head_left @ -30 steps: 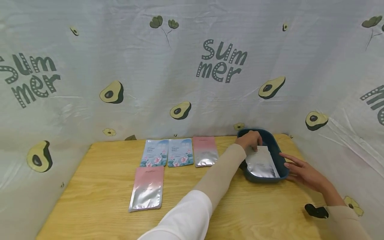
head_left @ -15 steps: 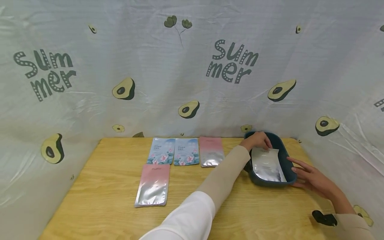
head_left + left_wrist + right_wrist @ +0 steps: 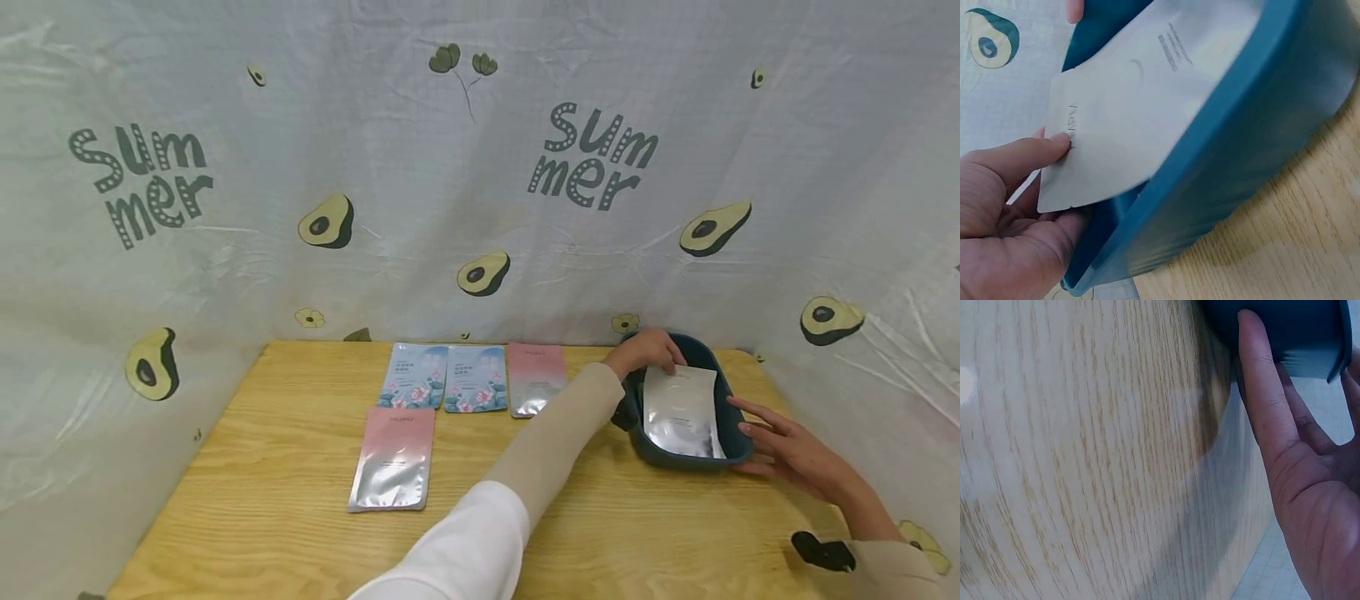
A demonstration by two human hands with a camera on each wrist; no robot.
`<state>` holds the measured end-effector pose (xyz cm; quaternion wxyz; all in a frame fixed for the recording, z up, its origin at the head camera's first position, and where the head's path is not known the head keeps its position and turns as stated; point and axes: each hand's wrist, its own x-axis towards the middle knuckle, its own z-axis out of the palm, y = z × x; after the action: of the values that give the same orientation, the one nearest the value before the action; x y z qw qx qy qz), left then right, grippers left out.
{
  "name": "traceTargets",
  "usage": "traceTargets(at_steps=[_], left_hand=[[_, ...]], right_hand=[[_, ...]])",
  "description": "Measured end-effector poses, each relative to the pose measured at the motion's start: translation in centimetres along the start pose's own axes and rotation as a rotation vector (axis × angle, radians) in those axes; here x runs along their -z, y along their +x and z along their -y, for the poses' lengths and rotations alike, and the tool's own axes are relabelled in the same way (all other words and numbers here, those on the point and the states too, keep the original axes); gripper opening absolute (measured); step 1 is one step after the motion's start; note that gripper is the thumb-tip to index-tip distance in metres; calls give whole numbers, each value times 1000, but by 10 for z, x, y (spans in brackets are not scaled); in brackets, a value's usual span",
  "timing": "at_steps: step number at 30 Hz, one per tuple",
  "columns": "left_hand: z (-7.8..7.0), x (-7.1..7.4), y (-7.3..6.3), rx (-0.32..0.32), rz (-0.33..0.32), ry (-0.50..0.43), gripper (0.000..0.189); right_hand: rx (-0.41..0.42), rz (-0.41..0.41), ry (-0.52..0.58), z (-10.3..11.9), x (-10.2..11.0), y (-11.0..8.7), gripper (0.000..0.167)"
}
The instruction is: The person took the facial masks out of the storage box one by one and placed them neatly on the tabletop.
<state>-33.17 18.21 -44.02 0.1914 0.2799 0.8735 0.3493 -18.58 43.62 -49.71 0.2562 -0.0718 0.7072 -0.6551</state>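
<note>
My left hand (image 3: 648, 352) reaches into the dark blue bin (image 3: 693, 461) and pinches the top edge of a silvery-white sheet mask packet (image 3: 681, 417). In the left wrist view, one fingertip presses the printed face of the packet (image 3: 1135, 119), and its held end bends up near the bin's end. Its far end lies down inside the bin. My right hand (image 3: 802, 457) rests against the bin's right side, fingers stretched out along wall and rim. In the right wrist view, one straight finger (image 3: 1263, 381) touches the outer wall of the bin (image 3: 1304, 337).
Left of the bin, two blue flowered packets (image 3: 412, 375) and a pink-silver packet (image 3: 536, 375) form a back row. Another pink-silver packet (image 3: 393, 458) lies in front on the wooden table (image 3: 600, 525). A patterned cloth (image 3: 390, 167) hangs behind and at both sides.
The head view has swung left, so everything sits further right. My left fingers have shifted along the packet's top edge, and the packet has turned slightly in the bin. The right hand stays at the bin.
</note>
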Motion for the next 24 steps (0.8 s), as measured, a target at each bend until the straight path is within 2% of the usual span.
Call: traceTargets(at_steps=[3,7,10,14,16,18,20,24], left_hand=[[1,3,-3,-14,-40,34,23],[4,7,-9,-22,-52,-63,19],[5,7,-13,28,-91,-199,18],[2,1,-15,156,-155,-455,14],[-1,-1,-16,226,-162,-591,13],[-2,-2,-15,281,-141,-701,14],[-2,-2,-13,322,-111,-771,15],[-1,-1,-11,337,-42,-888,15]], right_hand=[[0,26,20,1,1,0,59],[3,52,41,3,2,1,58],[15,84,70,3,5,1,57],[34,125,104,3,10,3,57],[37,130,108,3,12,5,57],[43,135,100,3,14,6,57],[40,128,85,3,15,8,58],[41,131,70,4,16,8,58]])
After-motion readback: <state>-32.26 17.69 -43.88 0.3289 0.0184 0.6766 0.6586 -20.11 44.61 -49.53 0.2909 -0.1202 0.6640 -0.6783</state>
